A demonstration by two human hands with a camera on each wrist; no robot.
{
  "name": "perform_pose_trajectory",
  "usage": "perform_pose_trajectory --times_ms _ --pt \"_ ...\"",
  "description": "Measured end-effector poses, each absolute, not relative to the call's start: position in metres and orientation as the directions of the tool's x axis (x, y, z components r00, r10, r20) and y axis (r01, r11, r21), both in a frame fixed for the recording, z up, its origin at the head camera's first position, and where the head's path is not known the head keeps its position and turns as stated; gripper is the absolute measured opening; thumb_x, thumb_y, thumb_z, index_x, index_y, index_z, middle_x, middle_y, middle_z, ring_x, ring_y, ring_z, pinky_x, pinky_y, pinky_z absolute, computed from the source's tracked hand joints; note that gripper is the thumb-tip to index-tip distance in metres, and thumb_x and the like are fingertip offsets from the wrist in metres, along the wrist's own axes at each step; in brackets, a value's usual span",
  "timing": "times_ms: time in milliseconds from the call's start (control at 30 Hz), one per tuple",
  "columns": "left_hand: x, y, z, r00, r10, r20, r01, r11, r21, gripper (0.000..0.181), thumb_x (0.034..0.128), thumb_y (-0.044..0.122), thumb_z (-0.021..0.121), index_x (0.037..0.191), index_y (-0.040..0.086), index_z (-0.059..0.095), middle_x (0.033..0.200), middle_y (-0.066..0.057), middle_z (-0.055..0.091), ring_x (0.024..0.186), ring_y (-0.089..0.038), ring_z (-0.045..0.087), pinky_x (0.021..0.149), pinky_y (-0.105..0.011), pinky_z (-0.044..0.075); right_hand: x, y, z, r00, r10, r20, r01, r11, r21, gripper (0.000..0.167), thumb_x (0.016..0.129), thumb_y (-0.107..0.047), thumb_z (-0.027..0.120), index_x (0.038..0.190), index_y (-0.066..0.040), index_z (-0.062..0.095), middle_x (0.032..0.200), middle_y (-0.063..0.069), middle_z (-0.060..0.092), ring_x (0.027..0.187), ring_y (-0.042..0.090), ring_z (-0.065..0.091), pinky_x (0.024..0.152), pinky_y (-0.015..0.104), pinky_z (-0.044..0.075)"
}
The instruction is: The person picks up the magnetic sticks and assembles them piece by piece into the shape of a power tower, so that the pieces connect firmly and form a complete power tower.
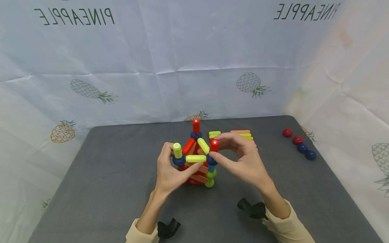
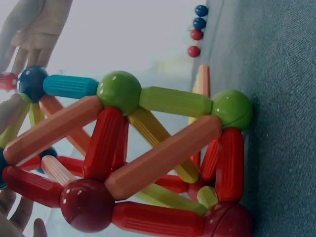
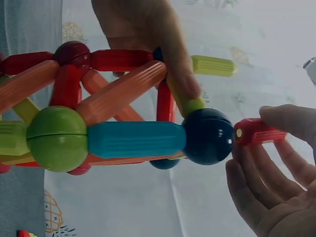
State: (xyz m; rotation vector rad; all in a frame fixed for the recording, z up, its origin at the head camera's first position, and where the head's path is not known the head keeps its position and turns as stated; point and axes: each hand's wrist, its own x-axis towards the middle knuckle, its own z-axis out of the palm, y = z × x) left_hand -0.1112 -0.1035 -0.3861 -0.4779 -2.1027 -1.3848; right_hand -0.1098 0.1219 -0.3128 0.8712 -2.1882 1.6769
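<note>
A navy ball sits under the red rod, long axis upright, pinched in the right-hand grip.

Stick-and-ball frame mid-table, standing on table; left hand at its left front, right hand at its right; upright sticks at back, front-left and front-right top corners; loose sticks behind right hand; four loose balls far right, along table edge; curtain behind table
</note>
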Motion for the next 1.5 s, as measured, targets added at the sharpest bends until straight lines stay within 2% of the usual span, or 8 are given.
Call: perform_pose_trajectory --times_ms 400,667,767,867,1000,1133,1267,1500 --pt "-0.11 -0.106 -0.385 -0.783 0.003 0.623 0.574 0.39 0.72 0.054 0.0672 0.018 0.094 0.099 0.005 0.053 0.088 -0.005 0.052 0.081 -0.011 0.047 0.069 -0.03 0.037 -0.111 0.121 -0.319 -0.793 -0.344 0.502 -0.59 0.231 -0.774 0.037 0.084 0.005 0.078 0.117 -0.007 0.067 0.105 0.007 0.072 0.09 0.01 0.072 0.085 0.028 0.06" --pt "-0.111 -0.108 -0.388 -0.778 0.01 0.628 0.583 0.386 0.715 0.054 0.0674 0.017 0.094 0.1 0.006 0.053 0.088 -0.005 0.054 0.083 -0.011 0.049 0.072 -0.029 0.039 -0.112 0.129 -0.324 -0.807 -0.351 0.475 -0.573 0.267 -0.775 0.042 0.086 0.002 0.077 0.125 -0.008 0.065 0.109 0.007 0.074 0.096 0.008 0.072 0.089 0.026 0.059" --pt "-0.111 -0.109 -0.388 -0.779 0.009 0.626 0.58 0.387 0.716 0.053 0.0676 0.018 0.093 0.102 0.006 0.054 0.089 -0.005 0.056 0.085 -0.011 0.051 0.075 -0.029 0.041 -0.12 0.15 -0.329 -0.824 -0.284 0.49 -0.565 0.341 -0.751 0.042 0.086 0.003 0.076 0.127 -0.006 0.066 0.11 0.011 0.074 0.099 0.003 0.07 0.088 0.02 0.057" --pt "-0.111 -0.11 -0.389 -0.776 0.014 0.63 0.586 0.385 0.713 0.053 0.0677 0.018 0.093 0.102 0.006 0.055 0.089 -0.005 0.056 0.087 -0.013 0.053 0.078 -0.029 0.041 -0.137 0.189 -0.341 -0.842 -0.139 0.52 -0.509 0.521 -0.685 0.039 0.087 -0.001 0.077 0.126 -0.004 0.068 0.114 0.016 0.072 0.101 -0.002 0.064 0.088 0.013 0.052" --pt "-0.112 -0.111 -0.389 -0.774 0.025 0.633 0.594 0.375 0.712 0.052 0.0682 0.018 0.093 0.102 0.006 0.056 0.09 -0.004 0.056 0.088 -0.013 0.053 0.079 -0.029 0.041 -0.164 0.259 -0.367 -0.866 0.021 0.499 -0.3 0.777 -0.554 0.039 0.091 -0.01 0.075 0.127 0.0 0.067 0.122 0.028 0.066 0.105 0.024 0.06 0.093 0.04 0.048" --pt "-0.112 -0.111 -0.39 -0.777 0.039 0.628 0.597 0.364 0.715 0.052 0.0688 0.017 0.094 0.103 0.007 0.055 0.09 -0.004 0.056 0.086 -0.011 0.052 0.075 -0.028 0.043 -0.175 0.327 -0.396 -0.916 0.15 0.372 -0.055 0.871 -0.488 0.043 0.092 -0.012 0.071 0.129 0.008 0.062 0.128 0.041 0.055 0.115 0.056 0.049 0.098 0.069 0.035" --pt "-0.112 -0.112 -0.39 -0.774 0.044 0.631 0.604 0.351 0.716 0.052 0.0686 0.016 0.094 0.101 0.007 0.054 0.089 -0.004 0.054 0.083 -0.01 0.05 0.072 -0.03 0.042 -0.176 0.37 -0.415 -0.949 0.229 0.219 0.107 0.882 -0.46 0.052 0.094 -0.02 0.068 0.133 0.011 0.056 0.129 0.044 0.05 0.122 0.061 0.043 0.1 0.073 0.033" --pt "-0.111 -0.112 -0.39 -0.777 0.046 0.628 0.598 0.363 0.714 0.05 0.0696 0.015 0.092 0.1 0.006 0.053 0.087 -0.003 0.053 0.083 -0.01 0.05 0.072 -0.031 0.041 -0.18 0.394 -0.427 -0.966 0.239 0.094 0.176 0.882 -0.437 0.069 0.093 -0.031 0.072 0.139 0.015 0.049 0.136 0.045 0.049 0.124 0.063 0.044 0.099 0.071 0.039"
